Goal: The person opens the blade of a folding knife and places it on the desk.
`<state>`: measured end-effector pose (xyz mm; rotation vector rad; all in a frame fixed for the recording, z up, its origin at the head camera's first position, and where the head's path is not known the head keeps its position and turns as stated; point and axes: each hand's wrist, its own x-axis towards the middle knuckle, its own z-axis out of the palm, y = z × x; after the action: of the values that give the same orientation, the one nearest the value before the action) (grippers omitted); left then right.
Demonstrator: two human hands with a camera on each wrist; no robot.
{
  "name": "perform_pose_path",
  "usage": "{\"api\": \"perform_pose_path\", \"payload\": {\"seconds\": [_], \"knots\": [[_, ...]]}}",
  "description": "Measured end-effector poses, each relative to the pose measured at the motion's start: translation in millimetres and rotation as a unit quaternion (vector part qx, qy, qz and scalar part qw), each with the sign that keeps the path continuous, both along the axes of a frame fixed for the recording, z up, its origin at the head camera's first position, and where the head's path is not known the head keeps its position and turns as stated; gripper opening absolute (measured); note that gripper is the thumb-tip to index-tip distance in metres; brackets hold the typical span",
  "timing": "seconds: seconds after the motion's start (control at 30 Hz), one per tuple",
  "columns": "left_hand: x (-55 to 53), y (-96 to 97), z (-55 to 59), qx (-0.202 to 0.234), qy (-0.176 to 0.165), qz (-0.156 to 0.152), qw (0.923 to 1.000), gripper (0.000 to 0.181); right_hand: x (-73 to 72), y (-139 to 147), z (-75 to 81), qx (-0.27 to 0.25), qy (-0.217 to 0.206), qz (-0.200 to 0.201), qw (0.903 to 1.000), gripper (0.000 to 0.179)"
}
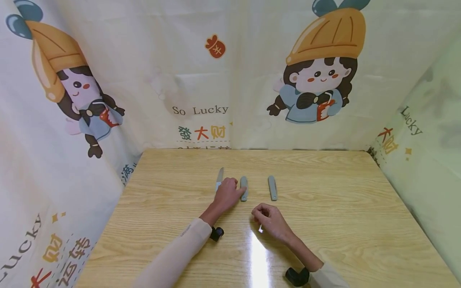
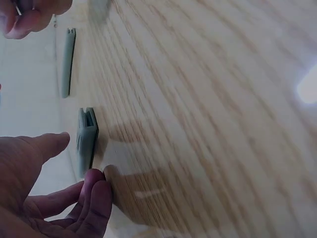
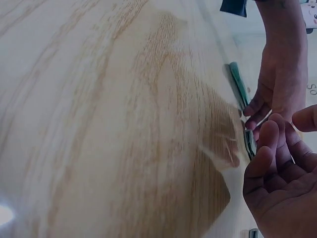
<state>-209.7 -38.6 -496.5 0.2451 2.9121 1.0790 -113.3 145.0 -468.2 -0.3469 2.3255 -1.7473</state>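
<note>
My left hand hovers over the table with its thumb out and its fingers loosely bent. Between thumb and fingers, apparently untouched, lies a grey-green folded pocketknife, slot visible in the left wrist view. Just beyond the left hand a knife with its pointed metal blade out lies on the table; the hand hides part of its handle. A second folded pocketknife rests farther right, in front of my right hand. That hand has loosely curled fingers and holds nothing.
The wooden table ends at a printed cloth behind and at both sides. A bright light reflection lies on the tabletop near the front. Black wrist bands sit at both cuffs.
</note>
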Motion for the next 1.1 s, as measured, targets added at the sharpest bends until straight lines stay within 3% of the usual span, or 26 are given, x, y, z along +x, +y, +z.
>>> {"api": "perform_pose_path", "payload": {"seconds": [0.3,0.43,0.6,0.7,1.0,1.1], "knots": [[-0.4,11.0,2.4,-0.065,0.014,0.011,0.9977,0.043,-0.8,-0.7,1.1,0.021,-0.002,-0.002,0.9998,0.019],[-0.1,11.9,1.7,-0.065,0.022,0.019,0.9975,0.041,-3.7,0.3,-10.7,0.025,-0.007,-0.003,0.9996,0.019],[-0.7,11.8,-0.4,-0.055,0.031,0.023,0.9977,0.021,-8.5,3.3,-32.6,0.031,-0.006,-0.01,0.9995,0.021],[-1.3,10.8,-1.4,-0.044,0.037,0.025,0.998,0.009,-10.0,4.3,-38.0,0.034,0.003,-0.011,0.9994,0.021],[0.2,4.7,2.5,0.035,0.026,0.033,0.9985,0.012,-10.0,5.0,-39.0,0.029,0.007,-0.009,0.9995,0.023],[1.2,3.4,5.1,0.061,0.011,0.043,0.9972,0.015,-8.0,3.0,-29.3,0.023,0.002,-0.01,0.9997,0.022]]}}
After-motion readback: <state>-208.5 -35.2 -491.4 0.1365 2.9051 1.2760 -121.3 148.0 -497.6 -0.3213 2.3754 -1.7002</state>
